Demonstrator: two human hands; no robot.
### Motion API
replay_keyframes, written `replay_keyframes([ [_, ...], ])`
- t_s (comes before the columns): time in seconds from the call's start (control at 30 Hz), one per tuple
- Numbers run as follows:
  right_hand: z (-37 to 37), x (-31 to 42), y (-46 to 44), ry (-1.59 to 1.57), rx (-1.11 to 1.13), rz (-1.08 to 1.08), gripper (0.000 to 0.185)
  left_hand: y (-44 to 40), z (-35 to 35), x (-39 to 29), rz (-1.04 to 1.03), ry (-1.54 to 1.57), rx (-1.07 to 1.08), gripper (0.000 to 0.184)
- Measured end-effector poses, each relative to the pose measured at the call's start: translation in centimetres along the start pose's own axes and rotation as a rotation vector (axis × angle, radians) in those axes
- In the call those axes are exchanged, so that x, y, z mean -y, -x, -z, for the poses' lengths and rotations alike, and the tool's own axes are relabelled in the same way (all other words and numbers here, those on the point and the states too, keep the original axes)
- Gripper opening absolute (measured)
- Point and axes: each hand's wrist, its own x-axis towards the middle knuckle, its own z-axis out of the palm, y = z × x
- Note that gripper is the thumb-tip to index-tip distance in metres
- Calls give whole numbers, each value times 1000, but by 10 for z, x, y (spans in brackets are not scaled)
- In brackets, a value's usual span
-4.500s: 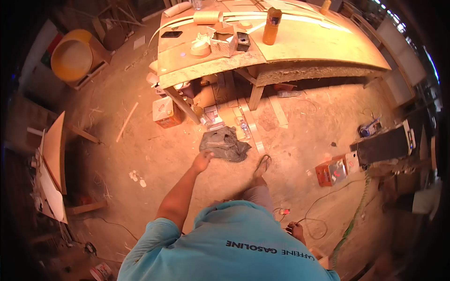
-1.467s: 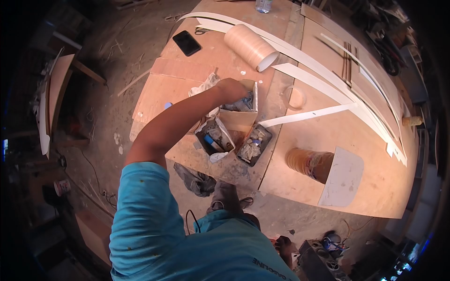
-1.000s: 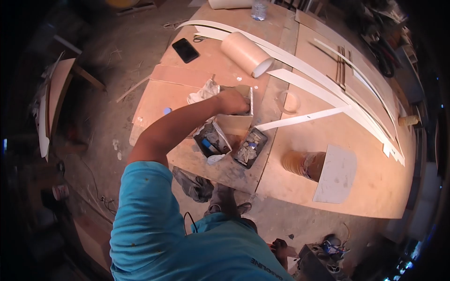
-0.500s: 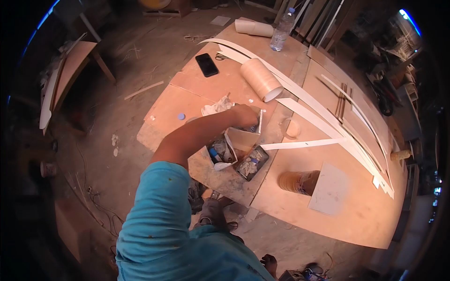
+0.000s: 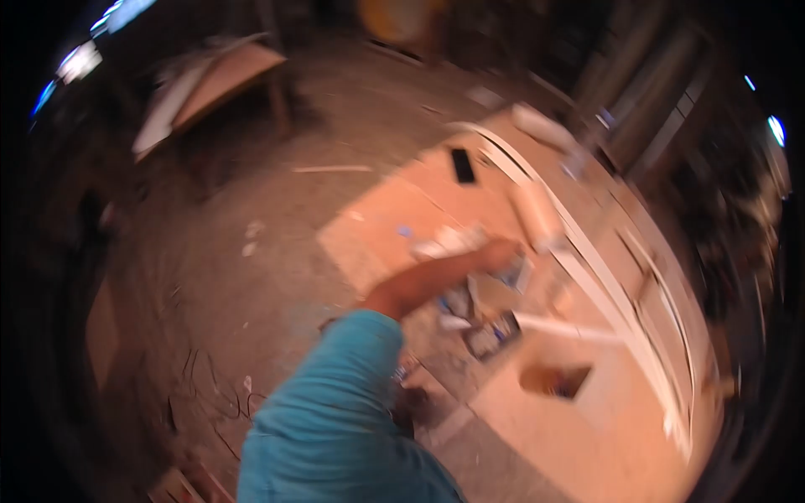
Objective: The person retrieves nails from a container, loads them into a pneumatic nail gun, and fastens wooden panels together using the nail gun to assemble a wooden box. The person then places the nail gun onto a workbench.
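My left hand (image 5: 501, 252) is at the opening of a box (image 5: 495, 295) on the wooden table. Motion blur and the box hide its fingers, and what they hold, if anything, cannot be made out. Beside the box is a second open box (image 5: 457, 303) with small items in it. A dark tray (image 5: 492, 337) of small pieces lies close by. A crumpled pale cloth (image 5: 449, 242) rests just behind my forearm. My right hand is out of view.
On the table (image 5: 377, 226) are a black phone (image 5: 463, 166), a wood-toned roll (image 5: 537, 214), long pale strips (image 5: 604, 289) and an amber container (image 5: 549, 379). A slanted board (image 5: 222, 88) stands at the upper left. Cables (image 5: 210, 381) lie on the floor.
The view has moved from the floor beside the table to the tabletop, then swung left and blurred. My left hand went from above the floor to the box. My right hand has left the view.
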Motion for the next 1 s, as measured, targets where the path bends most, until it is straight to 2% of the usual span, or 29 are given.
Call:
replay_keyframes([
  [0.03,3,33,-18,-30,35,-34,34,-21,-32,35,-16,-127,-70,35],
  [0.07,4,64,-36,-23,77,-45,33,-12,-9,11,23,-147,-121,31],
  [0.13,3,109,-60,16,142,-44,31,-3,21,-28,94,148,-423,31],
  [0.2,-3,140,-81,69,201,-9,30,24,64,-78,198,267,-641,23],
  [0.27,-12,162,-93,115,256,34,28,62,85,-116,289,459,-755,16],
  [0.37,-37,170,-103,156,318,83,27,124,120,-125,299,758,-863,22],
  [0.43,-49,153,-104,169,343,97,26,203,140,-144,429,1169,-923,19],
  [0.5,-55,123,-99,164,361,90,25,286,145,-147,464,1369,-1004,18],
  [0.53,-53,98,-95,151,362,76,25,331,142,-132,530,1217,-949,19],
  [0.57,-45,66,-90,120,362,61,25,374,137,-144,497,1247,-1107,23],
  [0.6,-28,12,-99,70,356,48,24,417,142,-166,181,1331,-1035,28],
  [0.63,-14,-46,-101,-9,354,47,24,462,137,-195,481,1310,-1073,31],
  [0.67,0,-104,-105,-64,351,39,24,512,125,-192,339,1403,-1052,28],
  [0.7,4,-124,-75,-85,338,21,24,538,142,-248,479,1260,-1213,38],
  [0.73,10,-120,-61,49,339,19,23,561,156,-290,549,1242,-1250,46],
  [0.77,7,-82,-13,183,342,18,22,582,163,-322,554,1271,-1270,48],
  [0.83,15,-125,-13,321,400,80,21,606,172,-370,541,1320,-1315,50],
  [0.87,11,-118,-7,359,406,48,20,620,180,-391,502,1338,-1341,51],
  [1.0,-35,-50,51,553,443,-12,18,687,183,-423,386,1283,-1478,53],
])
